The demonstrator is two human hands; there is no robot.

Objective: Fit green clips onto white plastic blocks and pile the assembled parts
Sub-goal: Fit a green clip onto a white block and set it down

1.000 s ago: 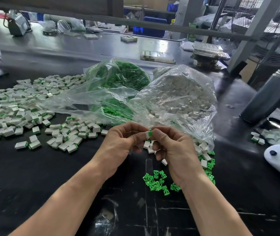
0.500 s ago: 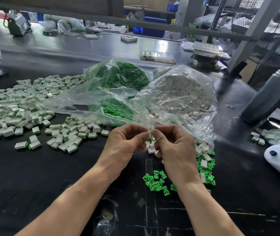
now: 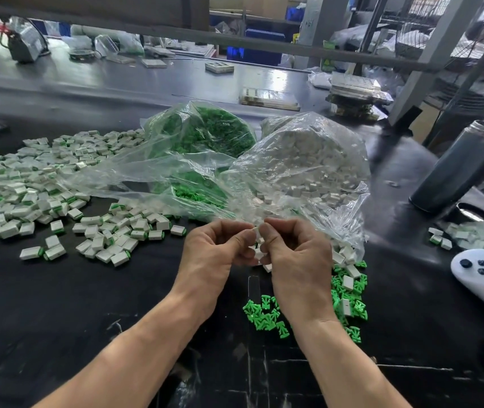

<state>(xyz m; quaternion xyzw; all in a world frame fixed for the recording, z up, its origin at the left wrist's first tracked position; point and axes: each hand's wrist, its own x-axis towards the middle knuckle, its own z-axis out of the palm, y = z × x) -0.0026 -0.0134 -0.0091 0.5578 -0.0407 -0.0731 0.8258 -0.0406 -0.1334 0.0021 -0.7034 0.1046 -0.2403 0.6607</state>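
Along the left edge of the desk (image 3: 58,304) lies the pile of assembled parts (image 3: 28,198), small white blocks each showing a green end, lying flat and pointing every way. They look light, hard and smooth, likely to skid on the dark surface, so each is best taken by its long side faces.

Toward the middle, the left hand (image 3: 215,254) and the right hand (image 3: 295,251) meet fingertip to fingertip, both curled and pinching one white block (image 3: 254,229) between them, above the desk in front of the bags. Only a sliver of it shows; its long axis seems to run left to right between the two thumbs, though I cannot tell for sure, and no green is visible on it.

Behind stand the bag of green clips (image 3: 205,134) and, to its right, the bag of white blocks (image 3: 302,163), both of thin, floppy film. Loose green clips (image 3: 264,315) lie under the right wrist, tiny, splayed-legged, probably springy, pointing at random.
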